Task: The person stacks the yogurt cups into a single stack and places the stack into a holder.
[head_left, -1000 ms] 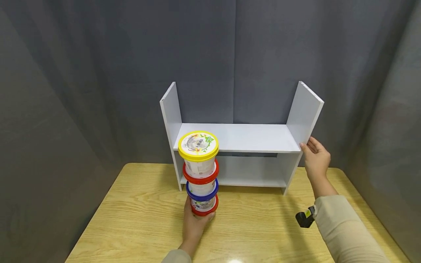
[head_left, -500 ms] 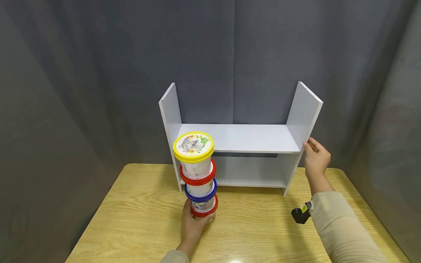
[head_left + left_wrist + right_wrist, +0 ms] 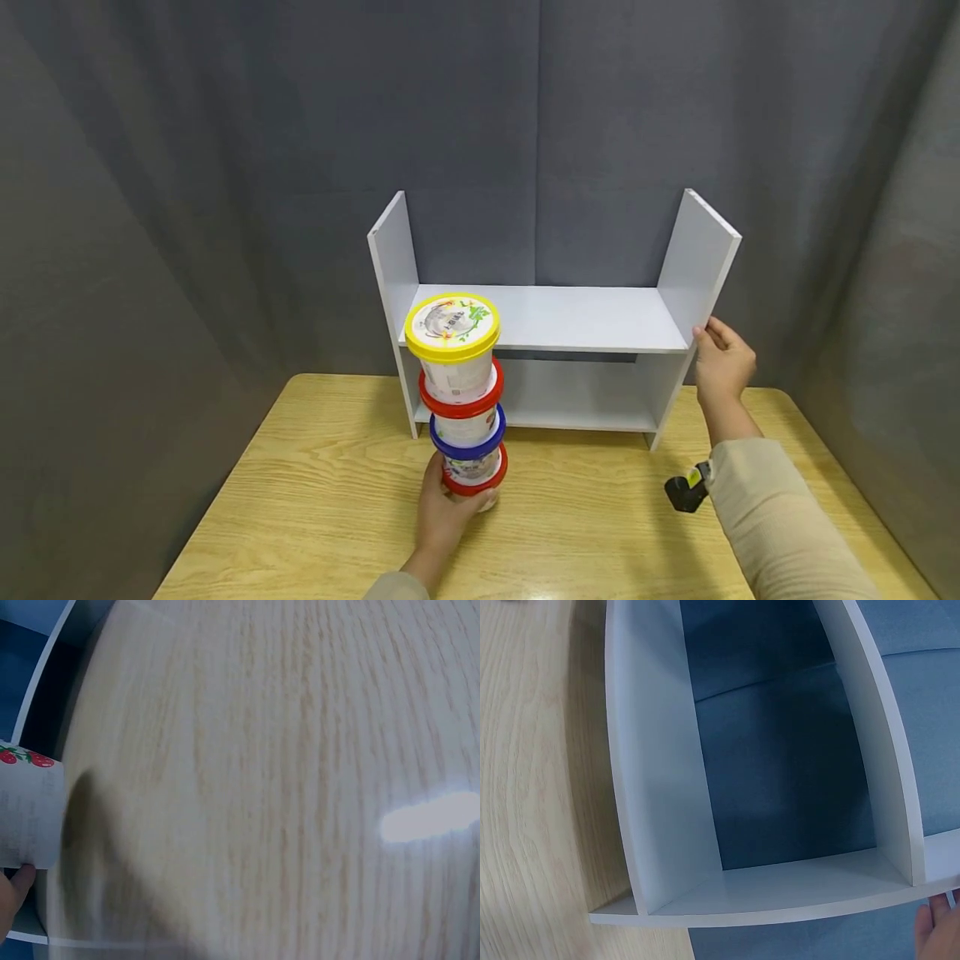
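Note:
A stack of several white tubs stands in my left hand [image 3: 442, 512], which grips the lowest one at its side. From the top their lids run yellow [image 3: 452, 327], red [image 3: 461, 402], blue [image 3: 468, 442] and red [image 3: 476, 473]. In the left wrist view, part of a tub [image 3: 28, 806] with printed strawberries shows at the left edge, a finger at its end. Behind the stack is a white two-tier shelf [image 3: 585, 317]. My right hand [image 3: 723, 367] pinches the front edge of its right side panel [image 3: 697, 258], near the upper board; the right wrist view shows only some fingers [image 3: 937, 922].
The shelf stands near the back of a wooden table [image 3: 337, 467], its left panel [image 3: 392, 258] just behind the stack. Grey curtains [image 3: 225, 183] close in the back and sides. A small black device [image 3: 686, 490] sits at my right wrist.
The stack leaned left half a second ago; its upper tubs have since swung back right. The lowest tub shows more beneath its lid. My right hand stays on the side panel.

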Demonstrator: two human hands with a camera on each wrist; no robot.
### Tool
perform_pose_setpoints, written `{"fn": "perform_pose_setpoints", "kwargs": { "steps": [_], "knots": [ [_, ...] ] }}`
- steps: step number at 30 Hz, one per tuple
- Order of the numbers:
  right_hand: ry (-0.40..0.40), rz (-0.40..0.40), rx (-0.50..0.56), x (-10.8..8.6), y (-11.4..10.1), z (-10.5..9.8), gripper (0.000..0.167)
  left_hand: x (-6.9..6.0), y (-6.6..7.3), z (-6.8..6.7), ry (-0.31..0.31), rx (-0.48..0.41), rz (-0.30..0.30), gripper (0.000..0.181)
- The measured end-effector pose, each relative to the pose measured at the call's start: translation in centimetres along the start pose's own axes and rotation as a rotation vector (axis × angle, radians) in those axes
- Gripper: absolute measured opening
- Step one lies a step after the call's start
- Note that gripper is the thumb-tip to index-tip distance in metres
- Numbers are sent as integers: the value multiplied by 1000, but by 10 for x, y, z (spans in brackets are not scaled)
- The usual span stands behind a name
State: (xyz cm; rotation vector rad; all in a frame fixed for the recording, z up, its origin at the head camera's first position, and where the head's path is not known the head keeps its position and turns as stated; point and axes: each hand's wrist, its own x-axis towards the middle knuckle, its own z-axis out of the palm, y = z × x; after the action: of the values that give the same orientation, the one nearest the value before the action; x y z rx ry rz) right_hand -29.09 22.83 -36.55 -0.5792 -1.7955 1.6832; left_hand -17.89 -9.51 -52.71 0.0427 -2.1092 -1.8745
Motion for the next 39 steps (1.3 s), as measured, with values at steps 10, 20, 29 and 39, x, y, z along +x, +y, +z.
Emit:
{"fn": "perform_pose_setpoints", "kwargs": {
  "steps": [10, 20, 29, 39],
  "knots": [
    [1, -35, -33, -1, 7, 1, 33, 3, 37, -2, -52, -1, -1, 76],
    [12, -30, -3, -2, 9, 2, 33, 22, 34, -3, -147, 39, 0, 79],
    [9, -22, -29, -4, 12, 5, 33, 36, 63, -5, -237, 98, 33, 79],
    [-17, 4, -56, -3, 14, 10, 34, 57, 82, -2, -321, 113, 111, 77]
  ]
}}
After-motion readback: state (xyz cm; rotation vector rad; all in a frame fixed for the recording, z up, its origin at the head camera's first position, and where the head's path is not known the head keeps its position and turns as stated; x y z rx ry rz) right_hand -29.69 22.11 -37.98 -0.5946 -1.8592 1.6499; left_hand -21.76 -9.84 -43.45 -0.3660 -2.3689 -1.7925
